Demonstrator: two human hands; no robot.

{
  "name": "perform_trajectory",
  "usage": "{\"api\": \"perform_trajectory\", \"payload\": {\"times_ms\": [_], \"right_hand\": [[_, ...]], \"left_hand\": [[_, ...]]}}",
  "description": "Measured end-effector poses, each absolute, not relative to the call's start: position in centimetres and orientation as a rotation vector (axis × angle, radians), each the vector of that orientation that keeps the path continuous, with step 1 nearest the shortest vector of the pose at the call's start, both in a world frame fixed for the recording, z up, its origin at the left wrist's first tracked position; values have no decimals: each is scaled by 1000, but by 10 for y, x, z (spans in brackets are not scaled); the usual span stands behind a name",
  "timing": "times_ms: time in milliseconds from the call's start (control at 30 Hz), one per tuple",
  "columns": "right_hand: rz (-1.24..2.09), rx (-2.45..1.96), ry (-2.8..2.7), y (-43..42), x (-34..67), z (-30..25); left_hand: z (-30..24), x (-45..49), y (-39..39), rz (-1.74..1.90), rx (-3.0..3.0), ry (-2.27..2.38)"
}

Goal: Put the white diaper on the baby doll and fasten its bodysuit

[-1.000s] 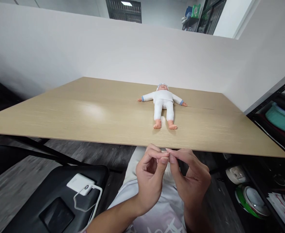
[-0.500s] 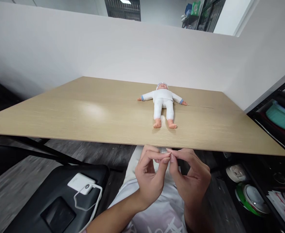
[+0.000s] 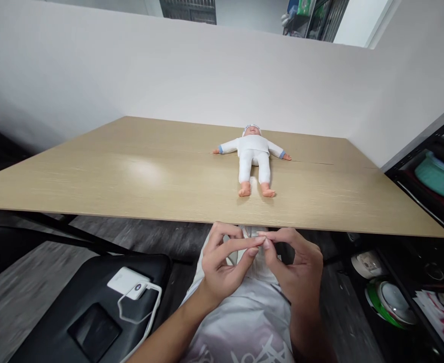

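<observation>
A baby doll (image 3: 254, 151) in a white top, white trousers and a patterned cap lies on its back on the wooden table (image 3: 161, 191), arms spread, feet toward me. Over my lap, below the table's near edge, my left hand (image 3: 225, 262) and my right hand (image 3: 295, 262) meet at the fingertips. Each thumb and index finger is pinched together, and the two pinches touch. Whatever sits between the fingertips, if anything, is too small to make out. Neither hand touches the doll.
On the left, a black chair (image 3: 93, 275) bears a white power bank (image 3: 127, 282) with a cable and a dark phone (image 3: 94, 331). At the right stands a black shelf holding a teal container (image 3: 439, 176) and a round lidded dish (image 3: 394, 302). A white wall (image 3: 207, 75) rises behind the table.
My hands have shifted slightly left, with the left hand's fingers a little more stretched, while the fingertips stay together. The doll lies as before; the view has tilted slightly.
</observation>
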State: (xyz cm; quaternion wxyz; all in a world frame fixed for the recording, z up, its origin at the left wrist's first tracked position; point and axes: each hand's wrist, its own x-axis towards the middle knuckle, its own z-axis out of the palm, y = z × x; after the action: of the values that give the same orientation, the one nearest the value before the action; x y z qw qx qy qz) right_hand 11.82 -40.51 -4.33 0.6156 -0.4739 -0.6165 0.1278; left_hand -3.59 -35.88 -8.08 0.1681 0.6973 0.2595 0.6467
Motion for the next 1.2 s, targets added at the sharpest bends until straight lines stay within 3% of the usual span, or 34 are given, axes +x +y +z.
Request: {"api": "perform_trajectory", "payload": {"times_ms": [767,1067,1200], "right_hand": [[621,-1073,-1180,-395,107,-73],[712,-1101,-1119,-380,105,-88],[748,-1121,-1144,-378,103,-92]], "left_hand": [[-105,-39,-363,1925,2186,752],[-114,-31,-369,1618,1088,741],[-106,-27,-366,1545,877,800]]}}
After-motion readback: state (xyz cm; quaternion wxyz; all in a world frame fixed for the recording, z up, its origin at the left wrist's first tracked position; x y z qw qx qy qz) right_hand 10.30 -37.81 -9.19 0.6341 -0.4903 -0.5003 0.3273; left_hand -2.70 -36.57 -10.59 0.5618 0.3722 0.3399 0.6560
